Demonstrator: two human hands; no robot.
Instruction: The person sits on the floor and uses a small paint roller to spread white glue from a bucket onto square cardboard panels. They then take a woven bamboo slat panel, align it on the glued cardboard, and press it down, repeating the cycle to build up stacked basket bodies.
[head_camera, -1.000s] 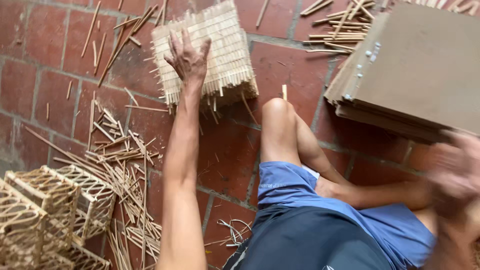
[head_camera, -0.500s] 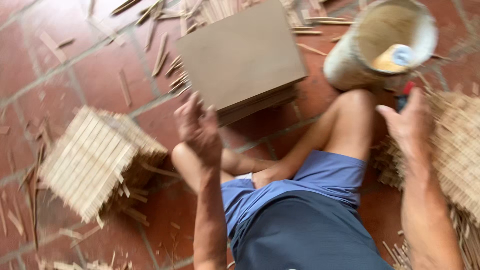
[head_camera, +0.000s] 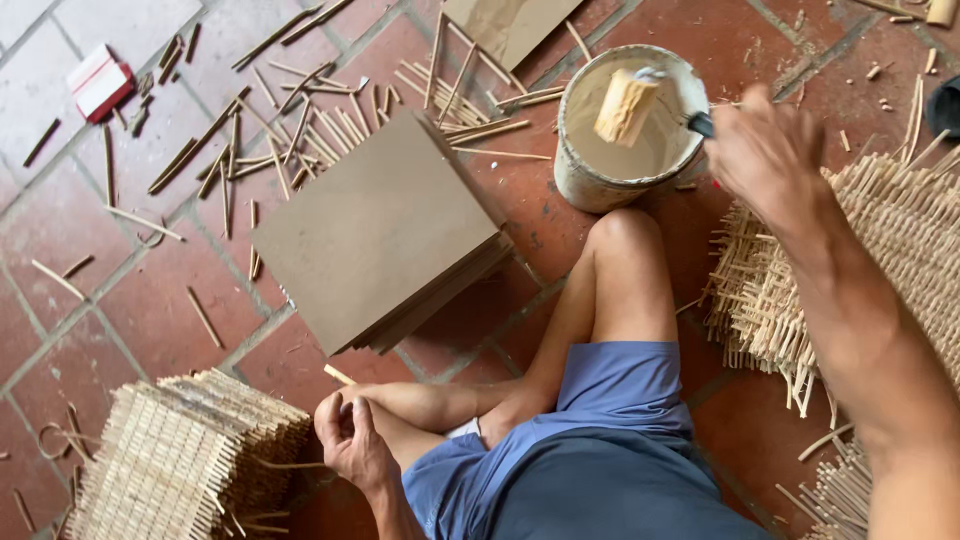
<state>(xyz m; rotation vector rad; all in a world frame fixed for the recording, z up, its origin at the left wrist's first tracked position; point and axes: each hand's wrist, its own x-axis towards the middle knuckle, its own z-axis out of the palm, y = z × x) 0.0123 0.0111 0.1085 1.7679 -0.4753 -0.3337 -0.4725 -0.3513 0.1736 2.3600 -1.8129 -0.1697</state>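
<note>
R hand fingers gripping brush handle over glue bucket; L hand loosely curled, empty

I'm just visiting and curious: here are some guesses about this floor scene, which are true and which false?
1. The right hand holds a brush over the bucket. True.
2. The bucket is empty. False: it holds a pale liquid.
3. A stack of flat brown boards lies on the tiled floor. True.
4. The left hand grips the brush. False: it holds nothing clear to see, beside a woven stick panel.
5. The person wears blue shorts. True.
</note>
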